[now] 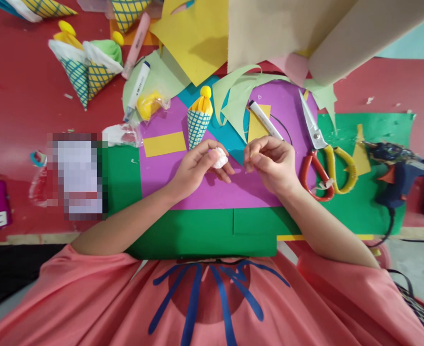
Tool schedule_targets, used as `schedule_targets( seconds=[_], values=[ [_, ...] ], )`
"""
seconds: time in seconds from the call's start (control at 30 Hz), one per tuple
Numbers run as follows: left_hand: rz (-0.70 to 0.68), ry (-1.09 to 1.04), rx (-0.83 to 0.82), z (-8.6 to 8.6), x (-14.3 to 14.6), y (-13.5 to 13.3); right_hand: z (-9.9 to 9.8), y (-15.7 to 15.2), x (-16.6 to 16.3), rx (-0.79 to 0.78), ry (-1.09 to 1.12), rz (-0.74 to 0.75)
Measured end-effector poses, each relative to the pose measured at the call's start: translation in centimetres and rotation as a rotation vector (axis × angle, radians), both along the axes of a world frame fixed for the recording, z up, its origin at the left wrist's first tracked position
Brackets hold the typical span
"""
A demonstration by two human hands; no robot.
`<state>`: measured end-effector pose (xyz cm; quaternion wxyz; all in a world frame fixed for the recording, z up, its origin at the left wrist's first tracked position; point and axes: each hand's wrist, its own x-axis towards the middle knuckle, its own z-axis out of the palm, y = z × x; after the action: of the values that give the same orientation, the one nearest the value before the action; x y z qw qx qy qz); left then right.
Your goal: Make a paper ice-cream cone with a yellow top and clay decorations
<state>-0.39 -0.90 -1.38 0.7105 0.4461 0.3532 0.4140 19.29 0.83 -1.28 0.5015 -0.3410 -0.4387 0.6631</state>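
A small lumpy piece of white soft clay [219, 158] is held between the thumb and fingers of my left hand [196, 168]. To its right, my right hand [272, 161] is closed in a pinch, thumb against fingertips; whatever lies between them is too small to make out. Both hands hover over a purple paper sheet [201, 198]. Just beyond my left hand lies a paper ice-cream cone [198, 124] with a blue-green grid, yellow paper top and yellow ball. A yellow paper strip [164, 144] is left of it, and a white marker [266, 120] lies past my right hand.
Open scissors [318, 139] and a blue glue gun [395, 180] lie to the right on green board [197, 233]. Bagged yellow clay [150, 105], white clay in plastic [120, 135] and finished cones [104, 69] are at the left. A large cardboard roll [363, 38] is at the back right.
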Motion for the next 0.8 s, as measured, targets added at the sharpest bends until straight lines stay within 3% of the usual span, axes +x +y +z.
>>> schedule_targets(
  seconds=[0.4, 0.8],
  values=[
    [0.035, 0.002, 0.038, -0.3, 0.2, 0.2, 0.4, -0.1, -0.2, -0.047, 0.064, 0.109],
    [0.048, 0.096, 0.244, -0.6, 0.5, -0.2, 0.7, -0.8, -1.1, 0.103, -0.242, 0.013]
  ],
)
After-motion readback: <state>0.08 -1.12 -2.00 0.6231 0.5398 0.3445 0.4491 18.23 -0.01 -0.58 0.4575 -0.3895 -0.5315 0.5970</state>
